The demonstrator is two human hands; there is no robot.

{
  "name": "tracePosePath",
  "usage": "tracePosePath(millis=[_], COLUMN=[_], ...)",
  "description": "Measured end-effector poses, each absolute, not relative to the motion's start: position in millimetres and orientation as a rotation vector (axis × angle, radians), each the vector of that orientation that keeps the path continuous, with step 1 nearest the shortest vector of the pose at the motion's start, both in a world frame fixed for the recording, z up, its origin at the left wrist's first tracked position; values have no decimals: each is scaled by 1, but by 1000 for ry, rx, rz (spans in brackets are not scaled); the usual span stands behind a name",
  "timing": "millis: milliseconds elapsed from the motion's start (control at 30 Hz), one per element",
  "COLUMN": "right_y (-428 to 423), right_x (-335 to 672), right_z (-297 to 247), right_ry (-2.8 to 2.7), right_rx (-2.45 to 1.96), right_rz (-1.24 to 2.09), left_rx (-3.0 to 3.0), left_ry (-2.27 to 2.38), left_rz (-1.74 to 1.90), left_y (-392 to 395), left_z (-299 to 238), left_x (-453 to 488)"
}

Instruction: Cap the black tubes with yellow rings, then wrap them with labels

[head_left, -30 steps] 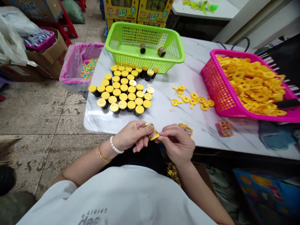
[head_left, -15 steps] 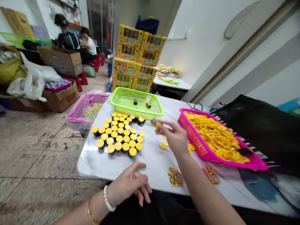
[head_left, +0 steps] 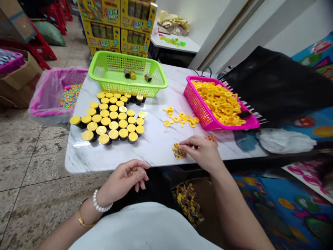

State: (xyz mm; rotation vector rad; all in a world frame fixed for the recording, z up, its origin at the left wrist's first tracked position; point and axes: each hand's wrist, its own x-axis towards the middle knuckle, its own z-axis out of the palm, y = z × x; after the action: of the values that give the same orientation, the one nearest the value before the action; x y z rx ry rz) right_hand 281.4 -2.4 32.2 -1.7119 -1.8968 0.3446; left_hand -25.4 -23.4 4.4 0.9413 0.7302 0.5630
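Observation:
My right hand reaches to a small pile of colourful printed stickers near the table's front edge, thumb and forefinger pinched at its top sticker. My left hand hovers at the front edge, holding nothing, its fingers loosely bent and apart. Ahead of it stand several small dark cups with yellow lids, packed close together. Behind them, a green basket has three small cups lying in it. Loose yellow plastic rings with short stems lie beyond my right hand.
At the right, a pink basket is heaped with yellow ring pieces. A pink plastic-lined tub of coloured beads stands left of the table. Yellow boxes are stacked behind. An open carton with small cups sits below the table edge.
My right hand has let go of a small cup, now in the green basket, and come back to the stickers. The view has tilted down. My left hand stays near the edge.

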Motion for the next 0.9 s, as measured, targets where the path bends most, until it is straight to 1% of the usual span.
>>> tracePosePath(millis=[100,200,367,433,500,567,600,667,733,800,833,900], right_y=[-23,-25,-24,-28,-32,-37,-38,-39,-36,-31,-30,-30], right_x=[293,295,280,258,227,197,184,169,163,161,159,152], right_z=[-1,-17,-6,5,14,21,22,22,19,15,14,11], right_ry=[-1750,-1673,-1700,-1645,-1626,-1642,-1621,-1478,-1295,-1205,-1189,-1149], right_rx=[-1758,-1750,-1667,-1567,-1439,-1325,-1286,-1235,-1181,-1149,-1156,-1218], right_rz=[406,360,190,97,93,255,411,838,1315,1644,1711,1676], left_rx=[984,1025,1016,1022,1042,1058,1067,1090,1113,1110,1099,1071], left_ry=[767,801,898,940,967,970,969,969,967,959,961,1037], left_rz=[550,547,618,701,828,961,1001,1005,931,855,845,949], left_y=[-20,-19,-22,-25,-26,-26,-25,-23,-21,-21,-23,-28], left_z=[9,14,19,21,23,24,24,25,26,25,24,23], left_x=[-18,-8,6,11,15,14,11,2,-11,-22,-26,-30])
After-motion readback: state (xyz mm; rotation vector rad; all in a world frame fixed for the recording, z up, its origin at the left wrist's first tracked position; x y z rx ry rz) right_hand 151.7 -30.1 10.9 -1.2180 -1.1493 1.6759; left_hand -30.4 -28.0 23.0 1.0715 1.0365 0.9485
